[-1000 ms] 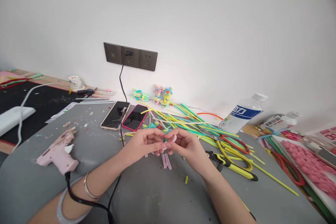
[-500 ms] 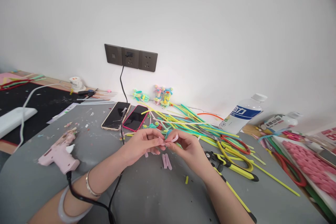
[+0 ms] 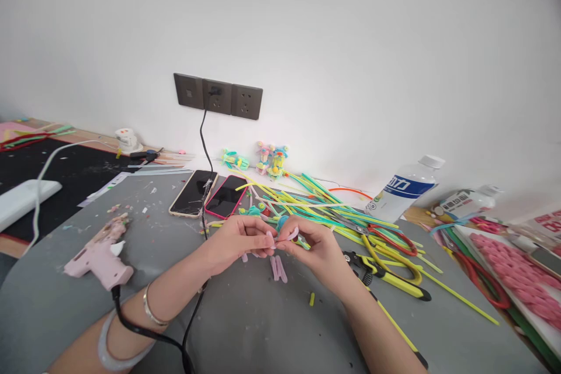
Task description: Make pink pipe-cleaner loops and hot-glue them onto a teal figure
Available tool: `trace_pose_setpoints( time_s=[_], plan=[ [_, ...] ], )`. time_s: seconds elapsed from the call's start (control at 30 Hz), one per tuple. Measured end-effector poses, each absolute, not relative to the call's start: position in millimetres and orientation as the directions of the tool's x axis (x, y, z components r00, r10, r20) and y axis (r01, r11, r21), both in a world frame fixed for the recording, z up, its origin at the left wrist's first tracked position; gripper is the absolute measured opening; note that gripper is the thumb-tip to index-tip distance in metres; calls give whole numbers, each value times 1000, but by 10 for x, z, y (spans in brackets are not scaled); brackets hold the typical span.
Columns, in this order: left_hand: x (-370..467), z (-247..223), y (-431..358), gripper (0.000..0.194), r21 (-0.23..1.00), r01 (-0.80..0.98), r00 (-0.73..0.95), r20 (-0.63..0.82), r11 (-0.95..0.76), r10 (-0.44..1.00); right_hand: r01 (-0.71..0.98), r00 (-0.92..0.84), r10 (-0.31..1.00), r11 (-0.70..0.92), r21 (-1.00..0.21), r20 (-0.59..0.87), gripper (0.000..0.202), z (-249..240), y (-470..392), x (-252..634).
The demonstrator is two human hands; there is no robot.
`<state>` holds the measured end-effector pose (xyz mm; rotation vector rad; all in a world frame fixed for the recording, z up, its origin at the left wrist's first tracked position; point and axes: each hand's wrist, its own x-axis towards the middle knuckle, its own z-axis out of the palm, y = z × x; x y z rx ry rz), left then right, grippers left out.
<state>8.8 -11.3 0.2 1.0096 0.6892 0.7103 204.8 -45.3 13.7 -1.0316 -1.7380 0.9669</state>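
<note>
Above the middle of the grey table, my left hand (image 3: 243, 241) and my right hand (image 3: 312, 248) meet at the fingertips. Both pinch a short pale pink pipe cleaner (image 3: 293, 234), one hand at each side; its end curls up by my right thumb. Just below the fingers lie folded lilac pipe cleaner pieces (image 3: 277, 269) on the tabletop. A small yellow-green cut piece (image 3: 312, 299) rests nearer to me. Part of the held piece is hidden behind my fingers.
A pink glue gun (image 3: 103, 257) with a black cord lies left, near two phones (image 3: 193, 193). Loose pipe cleaners (image 3: 324, 201), scissors (image 3: 394, 239), yellow-handled pliers (image 3: 394, 280) and a bottle (image 3: 403, 187) are at right. Small pipe cleaner figures (image 3: 272, 159) stand by the wall.
My fingers have shifted slightly on the pink pipe cleaner, and more of its curled end shows between my hands. Everything else stays in place.
</note>
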Motion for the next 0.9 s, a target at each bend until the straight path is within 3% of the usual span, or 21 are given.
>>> trace_pose_setpoints(
  time_s=[0.27, 0.43, 0.57, 0.67, 0.9],
  plan=[
    [72, -28, -125, 41, 918, -123, 716, -180, 376, 674, 137, -413, 891, 262, -955, 185, 22, 141, -461, 2113],
    [54, -39, -151, 57, 922, -87, 775, -176, 377, 607, 13, -577, 816, 41, -999, 26, 19, 169, -493, 2099],
    [55, -20, -160, 49, 905, -43, 816, -212, 423, 537, -55, -616, 788, -52, -997, -8, 20, 160, -506, 2087],
    [69, -7, -147, 38, 917, -74, 787, -188, 392, 588, -43, -565, 825, -70, -997, -33, 22, 139, -478, 2087],
    [87, 6, -161, 16, 995, -45, 660, -36, 88, 750, -94, -377, 926, -42, -995, -3, 29, 129, -401, 2077]
  ],
)
